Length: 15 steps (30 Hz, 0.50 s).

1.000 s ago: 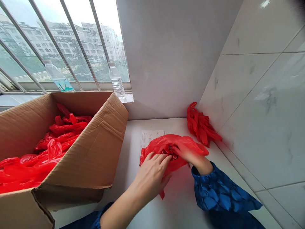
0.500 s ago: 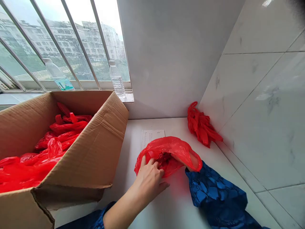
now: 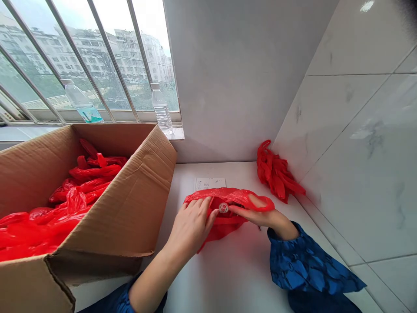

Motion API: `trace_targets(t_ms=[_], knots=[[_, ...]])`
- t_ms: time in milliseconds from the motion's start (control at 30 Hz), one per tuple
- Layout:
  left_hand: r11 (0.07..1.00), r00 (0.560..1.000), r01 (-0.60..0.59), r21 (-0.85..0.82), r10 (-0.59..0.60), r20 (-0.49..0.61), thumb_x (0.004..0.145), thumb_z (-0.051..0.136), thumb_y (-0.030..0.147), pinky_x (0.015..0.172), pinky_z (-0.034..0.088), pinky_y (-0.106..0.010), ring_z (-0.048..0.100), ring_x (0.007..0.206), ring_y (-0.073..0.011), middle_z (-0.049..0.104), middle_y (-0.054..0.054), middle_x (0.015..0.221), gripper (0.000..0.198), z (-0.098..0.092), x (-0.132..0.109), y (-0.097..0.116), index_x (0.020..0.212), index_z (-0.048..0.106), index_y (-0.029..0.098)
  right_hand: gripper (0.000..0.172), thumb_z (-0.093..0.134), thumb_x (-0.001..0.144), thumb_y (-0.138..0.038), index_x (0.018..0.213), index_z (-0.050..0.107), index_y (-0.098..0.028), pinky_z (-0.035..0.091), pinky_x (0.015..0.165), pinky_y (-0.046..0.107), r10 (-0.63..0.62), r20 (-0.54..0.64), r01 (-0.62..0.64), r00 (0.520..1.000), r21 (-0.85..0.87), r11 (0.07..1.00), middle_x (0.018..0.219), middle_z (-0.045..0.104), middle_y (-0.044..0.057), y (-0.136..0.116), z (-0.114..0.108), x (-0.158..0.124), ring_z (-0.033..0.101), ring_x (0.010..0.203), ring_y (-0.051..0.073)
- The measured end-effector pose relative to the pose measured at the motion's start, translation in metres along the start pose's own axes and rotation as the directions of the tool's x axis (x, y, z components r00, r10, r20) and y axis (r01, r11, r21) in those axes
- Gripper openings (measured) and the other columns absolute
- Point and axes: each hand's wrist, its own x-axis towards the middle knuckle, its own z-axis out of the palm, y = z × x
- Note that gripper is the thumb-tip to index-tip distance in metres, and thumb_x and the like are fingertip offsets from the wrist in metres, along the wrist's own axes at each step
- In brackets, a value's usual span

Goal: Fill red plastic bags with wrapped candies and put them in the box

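Note:
A red plastic bag (image 3: 228, 226) lies flattened on the white counter (image 3: 228, 278) between my hands, with a round white-and-red label (image 3: 223, 208) showing on it. My left hand (image 3: 190, 226) grips the bag's left side with its fingers on top. My right hand (image 3: 257, 215) holds the bag at the right, its fingers reaching toward the label, beside the bag's looped handle (image 3: 260, 202). Behind the bag lies a printed white paper (image 3: 210, 183), partly covered by it. A bunched pile of red bags (image 3: 275, 171) sits in the corner, beyond my right hand.
An open cardboard box (image 3: 130, 195) filled with red bags (image 3: 78, 174) stands left of my left hand. Two plastic water bottles (image 3: 161, 108) (image 3: 81, 102) stand on the barred window's sill. Marble-patterned tiles (image 3: 352, 174) form the right wall.
The bag's open mouth has flattened down and the label now shows. My hands have moved apart along the bag, and more of the right hand is visible.

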Motion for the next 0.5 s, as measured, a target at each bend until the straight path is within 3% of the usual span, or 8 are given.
trace_targets(t_ms=[100, 267, 367, 500], knots=[[0.974, 0.998, 0.007, -0.225, -0.021, -0.059, 0.102, 0.045, 0.032, 0.078, 0.056, -0.037, 0.073, 0.101, -0.0268, 0.076, -0.009, 0.115, 0.029, -0.006, 0.000, -0.005, 0.122, 0.063, 0.022, 0.026, 0.051, 0.102, -0.046, 0.114, 0.069, -0.030, 0.056, 0.098, 0.040, 0.051, 0.084, -0.060, 0.995, 0.102, 0.993, 0.111, 0.072, 0.002, 0.001, -0.002, -0.002, 0.068, 0.109, 0.021], [0.803, 0.978, -0.091, -0.589, -0.039, -0.203, 0.101, 0.050, 0.031, 0.080, 0.056, -0.029, 0.072, 0.091, -0.0181, 0.077, -0.002, 0.107, 0.021, -0.015, -0.001, -0.007, 0.111, 0.068, 0.025, 0.024, 0.064, 0.096, -0.040, 0.115, 0.063, -0.025, 0.054, 0.099, 0.037, 0.068, 0.147, -0.114, 0.987, 0.332, 0.936, 0.112, 0.070, 0.003, -0.002, 0.008, 0.003, 0.067, 0.111, 0.020], [0.679, 0.980, -0.055, -0.732, -0.103, -0.169, 0.100, 0.055, 0.035, 0.072, 0.057, -0.027, 0.071, 0.077, -0.0155, 0.075, 0.000, 0.092, 0.018, -0.017, -0.001, -0.007, 0.110, 0.065, 0.023, 0.026, 0.070, 0.092, -0.037, 0.113, 0.065, -0.023, 0.057, 0.089, 0.032, 0.062, 0.087, -0.090, 0.994, 0.362, 0.928, 0.106, 0.071, 0.003, -0.008, 0.009, 0.003, 0.069, 0.099, 0.017], [0.427, 0.994, 0.020, -0.904, -0.105, -0.028, 0.099, 0.059, 0.036, 0.072, 0.060, -0.029, 0.074, 0.084, -0.0186, 0.077, -0.003, 0.097, 0.030, -0.020, -0.002, -0.004, 0.126, 0.051, 0.025, 0.029, 0.068, 0.093, -0.042, 0.114, 0.069, -0.021, 0.058, 0.077, 0.028, 0.089, -0.109, -0.042, 0.990, 0.374, 0.926, 0.098, 0.072, 0.003, -0.015, 0.009, 0.003, 0.068, 0.081, 0.014]])
